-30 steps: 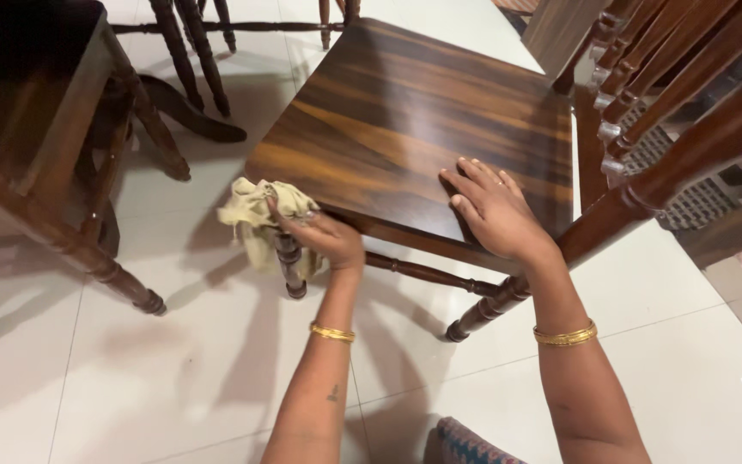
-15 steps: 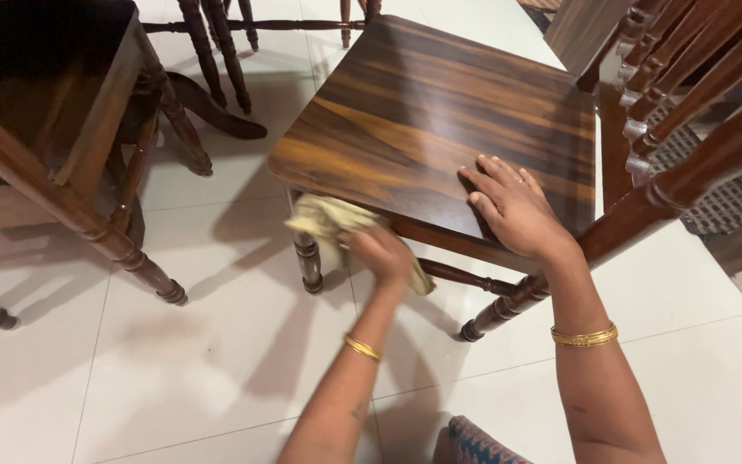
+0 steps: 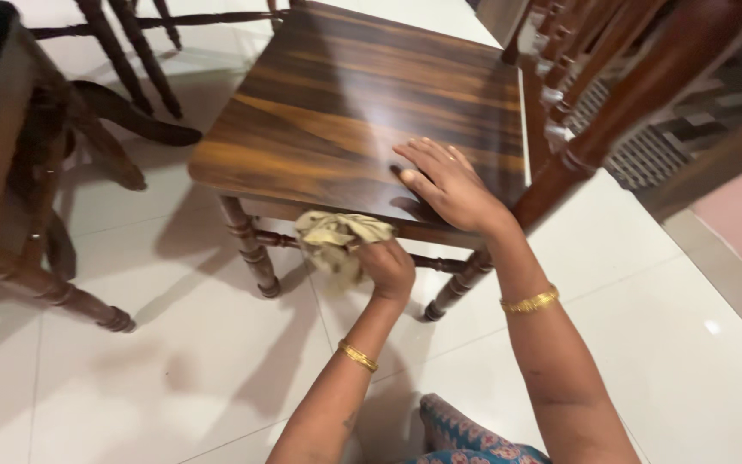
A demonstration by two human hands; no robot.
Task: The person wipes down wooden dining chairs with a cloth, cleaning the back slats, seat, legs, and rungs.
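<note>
Cloth (image 3: 337, 236) bunched in left hand (image 3: 386, 266); right hand (image 3: 448, 185) flat on chair seat (image 3: 319, 120).

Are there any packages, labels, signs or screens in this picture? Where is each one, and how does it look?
None in view.
Only a wooden chair seat, with the right hand flat on it.
The left hand holds a yellowish cloth under the seat's front edge.

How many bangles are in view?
2: one bangle on the left wrist below the hand holding the cloth, one bangle on the right wrist by the chair.
</note>
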